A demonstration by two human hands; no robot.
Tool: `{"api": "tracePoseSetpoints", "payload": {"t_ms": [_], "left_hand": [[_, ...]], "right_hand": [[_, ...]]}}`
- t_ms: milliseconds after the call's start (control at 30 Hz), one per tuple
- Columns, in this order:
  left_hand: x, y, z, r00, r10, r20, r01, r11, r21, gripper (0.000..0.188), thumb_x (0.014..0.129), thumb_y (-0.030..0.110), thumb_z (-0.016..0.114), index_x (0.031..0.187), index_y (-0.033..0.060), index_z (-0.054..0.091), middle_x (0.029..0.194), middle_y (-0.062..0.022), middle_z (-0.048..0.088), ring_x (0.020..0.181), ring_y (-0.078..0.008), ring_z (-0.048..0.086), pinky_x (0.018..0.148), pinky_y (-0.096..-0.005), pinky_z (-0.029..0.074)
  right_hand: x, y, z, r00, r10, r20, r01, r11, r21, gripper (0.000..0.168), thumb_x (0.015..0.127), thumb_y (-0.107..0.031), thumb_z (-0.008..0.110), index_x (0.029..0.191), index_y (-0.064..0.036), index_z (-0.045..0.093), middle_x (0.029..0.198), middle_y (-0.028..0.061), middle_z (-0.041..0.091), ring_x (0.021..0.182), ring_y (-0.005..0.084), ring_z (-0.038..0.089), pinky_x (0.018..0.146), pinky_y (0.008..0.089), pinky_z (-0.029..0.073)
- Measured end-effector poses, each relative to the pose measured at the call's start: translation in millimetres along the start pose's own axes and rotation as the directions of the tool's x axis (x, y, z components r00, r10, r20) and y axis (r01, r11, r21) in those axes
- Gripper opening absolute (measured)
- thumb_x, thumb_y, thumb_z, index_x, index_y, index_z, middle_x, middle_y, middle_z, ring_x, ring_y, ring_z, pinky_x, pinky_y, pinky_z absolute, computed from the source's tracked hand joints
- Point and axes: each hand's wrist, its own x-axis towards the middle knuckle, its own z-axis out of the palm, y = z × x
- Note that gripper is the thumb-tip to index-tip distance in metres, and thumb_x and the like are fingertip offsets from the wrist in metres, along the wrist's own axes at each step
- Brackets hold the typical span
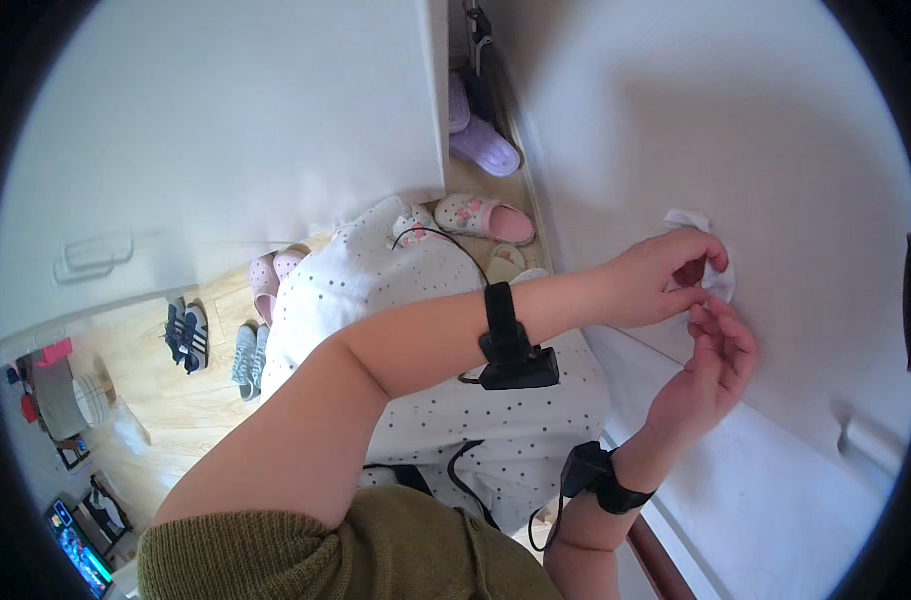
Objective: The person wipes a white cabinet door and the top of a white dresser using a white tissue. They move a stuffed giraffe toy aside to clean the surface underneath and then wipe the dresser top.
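My left hand [669, 277] reaches across to the right, thumb and index finger curved towards each other around a crumpled white cloth or tissue [718, 281]. The cloth lies against a white panel [785, 225], partly hidden by the fingers. Just below it, my right hand [707, 367] is half curled, its fingertips at the left thumb tip and the cloth's lower edge. Nothing shows clearly inside the right hand. Both wrists wear black straps with small black devices and cables.
A white door or panel with a handle [95, 259] stands at left; another handle [868, 442] is at lower right. Clogs [485, 217], purple slippers [485, 146] and sneakers [193, 337] lie on the wood floor. White dotted fabric [425, 300] spreads below my arms.
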Motion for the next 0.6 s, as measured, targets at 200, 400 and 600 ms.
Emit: {"api": "tracePoseSetpoints", "payload": {"t_ms": [200, 400, 600], "left_hand": [[-17.3, 11.5, 34.3, 0.998, -0.056, -0.028, 0.058, 0.996, 0.072, 0.034, 0.077, -0.001, 0.054, 0.108, 0.0039, 0.045, 0.097, -0.0102, 0.051, 0.087, -0.0214, 0.052, 0.077, -0.0325, 0.043], [-28.5, 39.6, 62.7, 0.997, -0.070, -0.039, 0.077, 0.975, 0.207, 0.033, 0.074, -0.001, 0.052, 0.106, 0.0004, 0.045, 0.102, -0.0190, 0.051, 0.095, -0.0320, 0.051, 0.080, -0.0381, 0.042], [-38.9, 72.5, 79.8, 0.991, -0.071, -0.116, 0.101, 0.954, 0.281, 0.034, 0.073, 0.000, 0.052, 0.106, -0.0008, 0.045, 0.103, -0.0203, 0.050, 0.097, -0.0361, 0.050, 0.082, -0.0408, 0.041]], "right_hand": [[-24.5, -13.1, -28.6, 0.982, 0.030, 0.185, 0.004, 0.984, -0.180, 0.033, 0.079, 0.004, 0.046, 0.112, 0.001, 0.049, 0.125, 0.0149, 0.046, 0.114, 0.0220, 0.045, 0.099, 0.0345, 0.032], [-41.6, -27.4, -50.7, 0.985, 0.009, 0.172, 0.038, 0.962, -0.270, 0.035, 0.083, 0.001, 0.045, 0.119, 0.002, 0.044, 0.124, 0.0136, 0.046, 0.118, 0.0212, 0.042, 0.099, 0.0337, 0.032], [-55.3, -56.7, -46.2, 0.996, 0.064, 0.068, -0.046, 0.969, -0.241, 0.036, 0.094, -0.016, 0.039, 0.124, 0.003, 0.040, 0.126, 0.0147, 0.045, 0.118, 0.0223, 0.042, 0.099, 0.0347, 0.033]]}}
